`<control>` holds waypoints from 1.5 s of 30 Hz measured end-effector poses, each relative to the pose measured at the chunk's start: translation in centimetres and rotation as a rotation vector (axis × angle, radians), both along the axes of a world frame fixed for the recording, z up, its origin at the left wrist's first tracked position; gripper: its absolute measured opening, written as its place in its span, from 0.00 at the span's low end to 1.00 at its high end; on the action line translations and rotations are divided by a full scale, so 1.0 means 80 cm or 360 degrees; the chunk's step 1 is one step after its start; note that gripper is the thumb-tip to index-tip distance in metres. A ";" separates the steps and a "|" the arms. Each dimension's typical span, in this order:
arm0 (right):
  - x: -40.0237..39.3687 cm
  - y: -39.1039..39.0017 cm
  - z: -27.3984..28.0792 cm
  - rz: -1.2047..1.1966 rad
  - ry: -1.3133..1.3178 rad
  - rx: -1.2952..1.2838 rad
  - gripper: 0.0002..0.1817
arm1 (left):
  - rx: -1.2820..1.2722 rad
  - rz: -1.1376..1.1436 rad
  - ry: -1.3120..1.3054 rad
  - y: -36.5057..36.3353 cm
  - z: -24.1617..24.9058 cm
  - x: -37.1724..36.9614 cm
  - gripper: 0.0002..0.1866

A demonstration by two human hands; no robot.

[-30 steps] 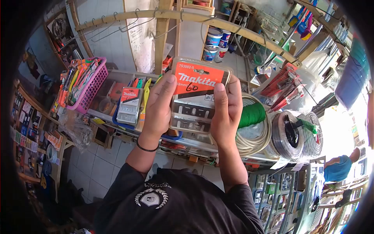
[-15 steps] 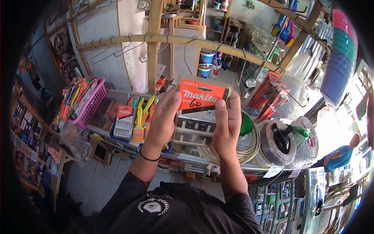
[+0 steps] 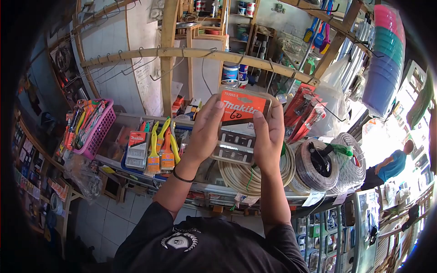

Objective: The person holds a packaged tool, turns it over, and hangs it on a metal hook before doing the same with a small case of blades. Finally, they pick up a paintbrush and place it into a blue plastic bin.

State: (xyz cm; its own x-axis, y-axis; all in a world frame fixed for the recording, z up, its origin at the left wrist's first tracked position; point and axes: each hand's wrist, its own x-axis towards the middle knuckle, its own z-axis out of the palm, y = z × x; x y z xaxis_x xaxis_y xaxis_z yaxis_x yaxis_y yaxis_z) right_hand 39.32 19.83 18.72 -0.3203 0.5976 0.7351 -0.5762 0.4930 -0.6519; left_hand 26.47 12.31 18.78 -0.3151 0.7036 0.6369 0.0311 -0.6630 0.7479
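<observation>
Both of my hands hold up a clear plastic Makita planer blade pack [image 3: 234, 146] with a red and black label and "60" handwritten on it. Slotted metal blades show through its lower half. My left hand [image 3: 205, 132] is closed on the left edge, its thumb beside the label. On the opposite edge my right hand [image 3: 268, 136] grips with the thumb across the front; its fingers are partly hidden behind the pack. A similar Makita pack [image 3: 136, 152] rests in a blue tray beside several paintbrushes [image 3: 167, 152], left of my hands.
A glass counter [image 3: 119, 157] runs below my hands. Coiled white cable [image 3: 232, 177] and a wrapped cable roll [image 3: 314, 170] lie on it to the right. A pink basket [image 3: 96, 132] stands left. A wooden rail with hooks [image 3: 195, 53] crosses ahead. A person in blue [image 3: 392, 164] stands far right.
The pack and both hands have shifted slightly right in view, and the pack is tilted a little more. The surroundings have slid left as the camera turned. My grip stays the same.
</observation>
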 end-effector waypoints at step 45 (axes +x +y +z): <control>0.023 0.111 -0.037 -0.0106 -0.0122 -0.0040 0.31 | -0.0104 -0.0027 -0.0160 0.126 -0.048 0.015 0.19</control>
